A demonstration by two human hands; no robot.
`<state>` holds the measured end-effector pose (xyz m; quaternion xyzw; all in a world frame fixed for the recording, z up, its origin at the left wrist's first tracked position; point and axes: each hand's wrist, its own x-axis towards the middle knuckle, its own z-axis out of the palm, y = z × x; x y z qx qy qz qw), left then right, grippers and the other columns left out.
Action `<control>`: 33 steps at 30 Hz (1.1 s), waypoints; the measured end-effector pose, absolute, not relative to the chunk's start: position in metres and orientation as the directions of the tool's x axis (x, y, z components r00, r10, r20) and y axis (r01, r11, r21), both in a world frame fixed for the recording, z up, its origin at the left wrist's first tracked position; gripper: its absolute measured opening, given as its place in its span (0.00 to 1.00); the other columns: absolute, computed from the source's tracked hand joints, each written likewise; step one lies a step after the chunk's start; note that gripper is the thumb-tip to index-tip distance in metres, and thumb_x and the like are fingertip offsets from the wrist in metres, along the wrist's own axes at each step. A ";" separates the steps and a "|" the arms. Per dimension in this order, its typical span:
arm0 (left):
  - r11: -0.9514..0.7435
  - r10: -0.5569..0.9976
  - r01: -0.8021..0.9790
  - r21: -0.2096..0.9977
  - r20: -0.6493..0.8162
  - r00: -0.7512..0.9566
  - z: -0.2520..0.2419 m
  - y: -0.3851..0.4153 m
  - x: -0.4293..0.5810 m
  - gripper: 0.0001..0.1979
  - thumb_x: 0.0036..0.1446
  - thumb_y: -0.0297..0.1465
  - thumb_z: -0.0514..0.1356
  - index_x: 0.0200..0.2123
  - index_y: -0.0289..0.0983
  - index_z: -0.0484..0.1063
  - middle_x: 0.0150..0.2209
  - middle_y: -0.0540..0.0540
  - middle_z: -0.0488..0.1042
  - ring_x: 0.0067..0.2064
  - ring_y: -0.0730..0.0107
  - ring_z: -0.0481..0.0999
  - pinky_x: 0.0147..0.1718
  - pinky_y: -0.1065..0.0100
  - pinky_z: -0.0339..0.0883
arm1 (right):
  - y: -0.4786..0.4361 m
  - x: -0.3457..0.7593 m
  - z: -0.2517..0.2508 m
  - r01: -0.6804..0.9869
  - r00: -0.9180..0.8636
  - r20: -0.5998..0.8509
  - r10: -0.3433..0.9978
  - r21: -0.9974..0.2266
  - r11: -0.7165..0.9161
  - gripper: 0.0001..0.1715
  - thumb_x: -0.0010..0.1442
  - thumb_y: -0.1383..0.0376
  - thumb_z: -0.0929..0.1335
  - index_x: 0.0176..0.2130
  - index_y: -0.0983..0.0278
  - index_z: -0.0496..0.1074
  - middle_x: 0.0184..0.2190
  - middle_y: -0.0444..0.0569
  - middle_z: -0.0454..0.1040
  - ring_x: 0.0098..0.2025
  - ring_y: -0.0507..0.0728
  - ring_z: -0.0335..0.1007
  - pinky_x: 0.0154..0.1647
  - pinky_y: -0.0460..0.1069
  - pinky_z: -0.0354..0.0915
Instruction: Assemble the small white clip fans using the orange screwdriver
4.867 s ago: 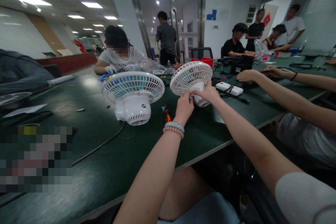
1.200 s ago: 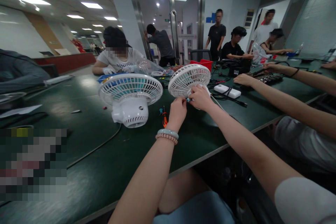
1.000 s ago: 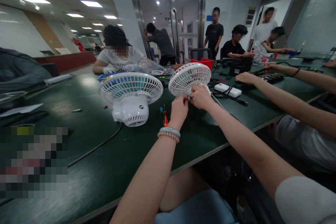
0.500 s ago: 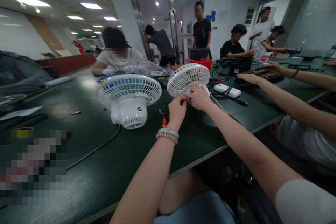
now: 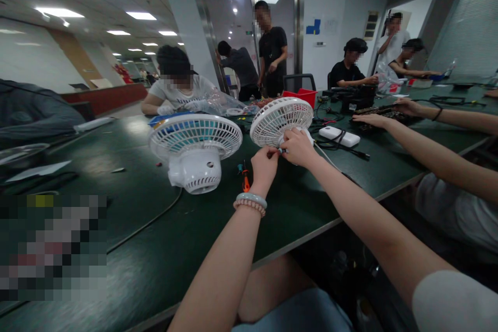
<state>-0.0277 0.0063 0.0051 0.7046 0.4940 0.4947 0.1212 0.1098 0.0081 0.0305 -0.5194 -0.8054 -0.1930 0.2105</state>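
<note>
Two white fans (image 5: 196, 167), one orange-handled tool (image 5: 246, 183), one white cord-wrapped box (image 5: 333, 134) and two bracelets (image 5: 251, 198) are visible.

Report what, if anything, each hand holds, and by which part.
Right hand: the right-hand white fan, by its rear housing. Left hand: at a small blue piece, but whether it grips that cannot be told.

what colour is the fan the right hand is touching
White: the fan at the right hand shows best in the head view.
</note>
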 end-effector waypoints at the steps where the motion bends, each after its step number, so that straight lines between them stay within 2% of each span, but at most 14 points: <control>1: -0.478 0.820 0.578 0.662 0.572 0.023 0.005 0.006 -0.028 0.05 0.49 0.28 0.56 0.26 0.36 0.72 0.29 0.49 0.76 0.31 0.72 0.73 0.36 0.70 0.65 | 0.008 0.110 0.031 0.918 -0.372 0.536 0.758 0.091 0.386 0.11 0.53 0.63 0.65 0.33 0.62 0.77 0.40 0.53 0.67 0.46 0.61 0.55 0.41 0.54 0.51; 13: -0.498 0.811 0.594 0.632 0.582 0.060 0.000 0.007 -0.028 0.06 0.50 0.25 0.55 0.30 0.36 0.72 0.32 0.46 0.76 0.34 0.71 0.74 0.38 0.68 0.66 | 0.008 0.109 0.028 0.920 -0.368 0.542 0.756 0.095 0.380 0.12 0.53 0.62 0.65 0.33 0.62 0.77 0.39 0.53 0.67 0.44 0.61 0.55 0.40 0.54 0.51; 33: -0.550 0.759 0.641 0.536 0.641 0.115 -0.002 0.005 -0.028 0.07 0.51 0.22 0.53 0.31 0.35 0.69 0.33 0.44 0.74 0.37 0.68 0.72 0.41 0.67 0.65 | 0.007 0.108 0.028 0.924 -0.360 0.520 0.775 0.085 0.372 0.12 0.52 0.60 0.66 0.33 0.62 0.77 0.38 0.53 0.67 0.44 0.61 0.55 0.41 0.54 0.50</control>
